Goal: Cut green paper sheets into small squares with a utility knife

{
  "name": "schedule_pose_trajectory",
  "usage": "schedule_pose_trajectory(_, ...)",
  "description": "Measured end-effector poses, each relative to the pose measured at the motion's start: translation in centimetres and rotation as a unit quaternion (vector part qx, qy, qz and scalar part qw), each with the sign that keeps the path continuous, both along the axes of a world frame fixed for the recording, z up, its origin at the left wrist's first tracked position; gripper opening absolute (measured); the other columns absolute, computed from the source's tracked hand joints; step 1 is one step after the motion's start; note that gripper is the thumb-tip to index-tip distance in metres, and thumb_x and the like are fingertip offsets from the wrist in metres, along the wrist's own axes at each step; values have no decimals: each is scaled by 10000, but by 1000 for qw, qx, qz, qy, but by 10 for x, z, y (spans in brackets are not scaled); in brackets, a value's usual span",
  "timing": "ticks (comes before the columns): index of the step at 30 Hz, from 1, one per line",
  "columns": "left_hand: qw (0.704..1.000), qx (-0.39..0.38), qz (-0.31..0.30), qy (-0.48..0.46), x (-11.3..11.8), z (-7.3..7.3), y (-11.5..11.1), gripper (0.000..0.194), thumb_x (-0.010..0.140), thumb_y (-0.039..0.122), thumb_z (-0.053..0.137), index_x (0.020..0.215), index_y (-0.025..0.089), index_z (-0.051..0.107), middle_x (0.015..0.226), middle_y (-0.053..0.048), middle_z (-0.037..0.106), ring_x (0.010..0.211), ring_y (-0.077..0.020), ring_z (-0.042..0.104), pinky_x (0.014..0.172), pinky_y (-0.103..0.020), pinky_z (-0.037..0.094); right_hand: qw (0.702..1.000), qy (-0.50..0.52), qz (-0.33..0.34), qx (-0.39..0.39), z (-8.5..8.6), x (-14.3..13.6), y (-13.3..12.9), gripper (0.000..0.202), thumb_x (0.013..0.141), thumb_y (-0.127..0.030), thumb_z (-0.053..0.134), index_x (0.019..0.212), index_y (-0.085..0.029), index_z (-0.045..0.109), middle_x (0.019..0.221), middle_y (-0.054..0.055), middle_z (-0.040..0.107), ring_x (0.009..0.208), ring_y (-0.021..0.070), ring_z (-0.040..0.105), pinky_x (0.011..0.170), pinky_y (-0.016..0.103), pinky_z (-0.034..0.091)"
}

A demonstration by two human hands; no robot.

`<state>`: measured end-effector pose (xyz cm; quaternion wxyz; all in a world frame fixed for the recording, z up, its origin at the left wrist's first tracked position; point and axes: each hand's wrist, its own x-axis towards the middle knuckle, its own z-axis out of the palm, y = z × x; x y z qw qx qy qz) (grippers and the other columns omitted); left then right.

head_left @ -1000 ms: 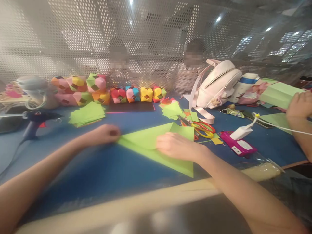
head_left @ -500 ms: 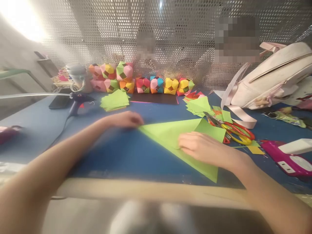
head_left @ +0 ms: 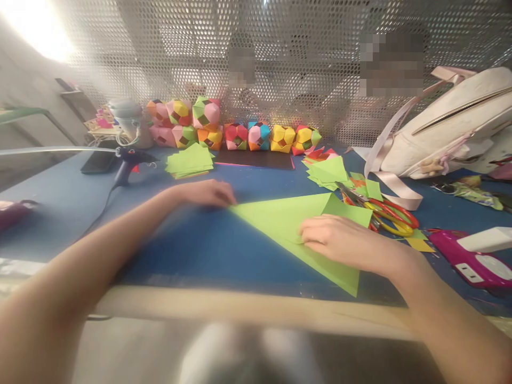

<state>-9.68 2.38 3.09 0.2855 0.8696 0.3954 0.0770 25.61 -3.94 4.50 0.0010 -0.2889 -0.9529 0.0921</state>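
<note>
Head view: kept left hand [head_left: 208, 192] pinched on green paper [head_left: 280, 214] mid-frame, nudged right hand [head_left: 340, 238], with grip unclear, rightward, likely smoothing.

My left hand [head_left: 214, 193] has room to slide toward me over the blue table [head_left: 192, 250]. Past my right hand [head_left: 334, 237], scissors [head_left: 380, 209] and a power strip [head_left: 452, 250] obstruct; paper balls [head_left: 232, 136] line the back.

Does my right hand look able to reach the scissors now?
Probably yes: the scissors lie mostly uncovered near your right hand, though that hand is on the big green sheet.
</note>
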Motion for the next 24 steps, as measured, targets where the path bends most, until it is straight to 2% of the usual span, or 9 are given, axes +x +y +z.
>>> schedule_pose_trajectory(6,1000,-11,6,5,1,1,0,273,805,411,617,944,211,740,1012,-42,660,872,-152,580,831,-239,448,999,20,14,23,-1,2,-2,258,874,-88,481,711,-190,652,749,17,634,691,150,583,657,274,405)
schedule_pose_trajectory(14,1000,-16,14,22,2,2,-1,247,814,383,598,937,210,725,1021,-28,646,864,-139,576,831,-230,438,998,-55,2,19,5,-3,-12,266,889,-64,465,685,-177,593,740,10,601,715,159,578,657,285,381)
schedule_pose_trajectory(24,999,-22,20,24,2,1,0,234,801,376,614,932,213,719,1006,-16,640,845,-129,570,803,-212,435,998,-49,19,34,4,-3,-14,247,877,-76,490,680,-173,602,717,11,590,692,156,565,638,288,358)
